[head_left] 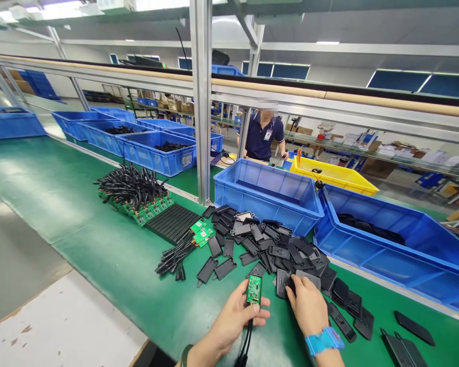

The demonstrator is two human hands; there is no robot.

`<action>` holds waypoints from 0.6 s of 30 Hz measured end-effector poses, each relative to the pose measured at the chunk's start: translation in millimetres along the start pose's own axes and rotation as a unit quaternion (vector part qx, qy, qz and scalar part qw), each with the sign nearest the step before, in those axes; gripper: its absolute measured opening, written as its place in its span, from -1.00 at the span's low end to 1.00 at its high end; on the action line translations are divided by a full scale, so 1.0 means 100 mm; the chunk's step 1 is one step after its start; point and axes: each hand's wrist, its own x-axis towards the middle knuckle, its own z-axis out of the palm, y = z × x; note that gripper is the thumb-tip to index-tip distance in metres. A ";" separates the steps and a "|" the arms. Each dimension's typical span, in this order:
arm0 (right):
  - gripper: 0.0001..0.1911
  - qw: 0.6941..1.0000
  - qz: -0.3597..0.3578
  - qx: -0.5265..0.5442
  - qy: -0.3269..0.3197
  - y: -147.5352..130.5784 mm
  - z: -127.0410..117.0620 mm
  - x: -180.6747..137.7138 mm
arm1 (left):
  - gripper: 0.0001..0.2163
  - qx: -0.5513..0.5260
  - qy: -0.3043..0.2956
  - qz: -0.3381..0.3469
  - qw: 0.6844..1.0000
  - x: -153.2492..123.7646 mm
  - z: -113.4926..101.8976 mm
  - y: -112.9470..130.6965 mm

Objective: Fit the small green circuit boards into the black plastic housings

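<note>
My left hand is closed on a small green circuit board with black cables hanging from its lower end. My right hand rests on the near edge of a pile of black plastic covers, its fingers curled over one cover. A blue wrist strap sits on my right wrist. More green boards with black cables lie heaped at the left of the green belt, and a few lie by a black ribbed tray.
An empty blue bin stands behind the pile, another blue bin to its right, a yellow bin behind. Several blue bins line the back left. A metal post rises mid-table. A person in a dark shirt works opposite.
</note>
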 end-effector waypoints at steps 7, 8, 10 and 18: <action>-0.55 0.966 0.036 0.188 0.173 0.07 -0.17 -0.04 | -0.33 0.027 -0.008 0.002 1.000 0.02 -0.05 -0.04; -0.54 0.951 0.053 0.252 0.174 0.06 -0.25 -0.06 | -0.35 0.034 -0.013 -0.003 0.999 0.01 -0.03 -0.02; -0.55 0.912 0.082 0.382 0.125 -0.01 -0.39 -0.11 | -0.42 0.051 -0.027 -0.012 0.998 -0.01 0.00 0.04; -0.69 0.816 0.077 0.573 -0.023 -0.36 -0.48 -0.32 | -0.50 0.088 -0.089 -0.055 0.991 -0.11 0.10 0.11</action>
